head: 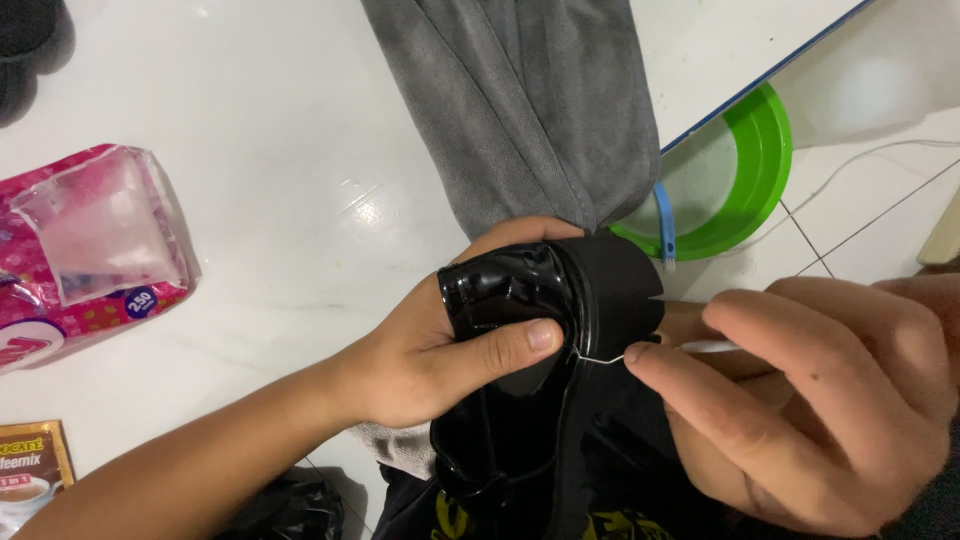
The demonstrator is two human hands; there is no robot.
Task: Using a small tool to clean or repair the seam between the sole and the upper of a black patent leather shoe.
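Note:
My left hand (440, 355) grips a glossy black shoe (545, 300) by its heel end, thumb pressed on the shiny upper. A thick black sole (620, 290) faces right. My right hand (800, 400) pinches a thin metal needle (600, 360) between thumb and forefinger, its tip at the seam between upper and sole. A white thread (710, 346) runs back from the needle into the right hand.
A grey cloth (530, 100) lies across the white table (270, 180). A pink plastic packet (80, 250) sits at the left, a brown sachet (30, 470) at bottom left. A green bowl (760, 160) stands on the tiled floor beyond the table edge.

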